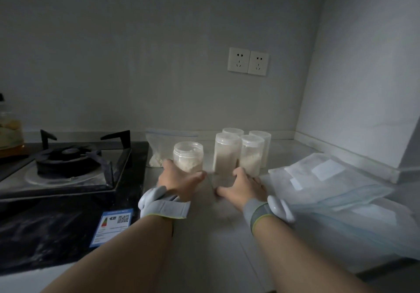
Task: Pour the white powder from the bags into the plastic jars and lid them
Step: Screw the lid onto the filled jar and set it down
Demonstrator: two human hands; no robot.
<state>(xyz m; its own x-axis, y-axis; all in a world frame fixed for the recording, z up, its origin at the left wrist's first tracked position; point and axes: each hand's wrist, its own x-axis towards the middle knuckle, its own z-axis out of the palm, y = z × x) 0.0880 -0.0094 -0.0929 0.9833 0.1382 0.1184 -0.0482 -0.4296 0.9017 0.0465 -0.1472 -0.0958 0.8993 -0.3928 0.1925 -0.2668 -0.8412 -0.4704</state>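
Your left hand [179, 179] grips the open jar [188, 156] low on its side, thumb and fingers wrapped round it. The jar stands upright on the surface [204, 235] with no lid on and is partly filled with white powder. Your right hand [245, 188] curls round the foot of the tall jar [227, 151], thumb on its left and fingers on its right. That jar is lidded, holds powder, and stands just right of the open one.

Touching or just beside it are three more lidded jars: one in front [251, 156] and two behind [233, 131], [263, 138]. A zip bag [159, 149] with a little powder at its bottom leans against the wall behind the open jar. Flat, seemingly empty bags [341, 183] lie heaped on the surface to your right.

A gas stove [68, 163] sits to the left, with a blue label [112, 226] on its front edge. Two wall sockets [248, 61] are set above the jars.
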